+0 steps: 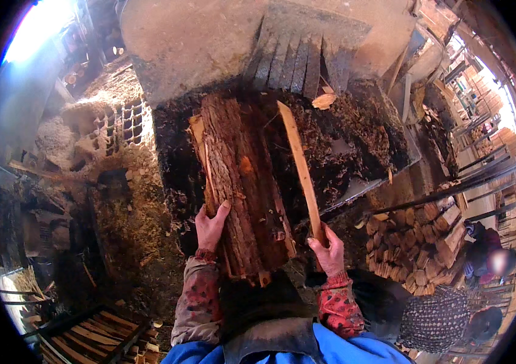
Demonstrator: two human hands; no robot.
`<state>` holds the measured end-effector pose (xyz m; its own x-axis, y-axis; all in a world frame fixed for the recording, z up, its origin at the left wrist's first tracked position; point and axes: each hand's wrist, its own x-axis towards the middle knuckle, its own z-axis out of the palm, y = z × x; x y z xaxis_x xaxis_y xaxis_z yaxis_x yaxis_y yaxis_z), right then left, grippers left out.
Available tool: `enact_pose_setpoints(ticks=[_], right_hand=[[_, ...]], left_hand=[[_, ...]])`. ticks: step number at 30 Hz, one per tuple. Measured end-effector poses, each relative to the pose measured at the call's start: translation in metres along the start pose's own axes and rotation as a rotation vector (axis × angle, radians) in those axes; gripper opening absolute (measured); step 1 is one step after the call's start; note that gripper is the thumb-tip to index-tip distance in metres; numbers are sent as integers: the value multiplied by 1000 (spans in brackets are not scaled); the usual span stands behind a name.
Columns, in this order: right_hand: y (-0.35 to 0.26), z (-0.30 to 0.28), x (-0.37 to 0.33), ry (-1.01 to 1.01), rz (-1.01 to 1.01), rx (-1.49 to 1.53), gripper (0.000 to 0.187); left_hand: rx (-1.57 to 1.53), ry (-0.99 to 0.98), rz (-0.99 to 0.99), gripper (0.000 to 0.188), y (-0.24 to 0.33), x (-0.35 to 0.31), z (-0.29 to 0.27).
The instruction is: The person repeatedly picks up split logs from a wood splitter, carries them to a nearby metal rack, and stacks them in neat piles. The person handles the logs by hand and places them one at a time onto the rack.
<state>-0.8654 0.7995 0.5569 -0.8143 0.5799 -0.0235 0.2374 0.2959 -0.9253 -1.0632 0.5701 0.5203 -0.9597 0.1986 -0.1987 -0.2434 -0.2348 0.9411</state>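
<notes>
Long bark-covered wood slabs (233, 176) lie side by side on the dark, debris-strewn work surface in front of me. My left hand (211, 227) grips the left edge of the nearest-left slab, its thumb over the bark and its other fingers largely hidden beneath. A narrow, pale wooden strip (299, 161) slants away from my right hand (329, 250), which is closed around its near end. The strip is to the right of the slabs, apart from them. Beyond its far tip, a small wood chip (324, 101) rests by a fan of dark metal slats (288, 57).
A large brown panel (191, 48) stands at the far side. Stacked split wood (415, 242) is at the right, near a person in patterned clothing (434, 318). Wood strips fill a rack (97, 333) at the lower left. Sawdust covers a grid (133, 121) at the left.
</notes>
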Motion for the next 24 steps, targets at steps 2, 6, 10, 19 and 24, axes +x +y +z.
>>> enact_pose_setpoints(ticks=[2,6,10,19,24], right_hand=[[-11,10,2,-40,-37,-8,59],[-19,29,4,-32,-117,-77,55],[9,49,27,-82,-253,-384,38],[16,50,32,-33,-296,-445,36],[-39,55,21,-119,-391,-296,43]], left_hand=[[17,-16,14,50,-9,2,-7],[86,9,6,48,2,-2,-2],[39,5,-6,41,-2,-1,-3],[68,-52,10,71,-3,0,-4],[91,8,25,42,-2,-1,-3]])
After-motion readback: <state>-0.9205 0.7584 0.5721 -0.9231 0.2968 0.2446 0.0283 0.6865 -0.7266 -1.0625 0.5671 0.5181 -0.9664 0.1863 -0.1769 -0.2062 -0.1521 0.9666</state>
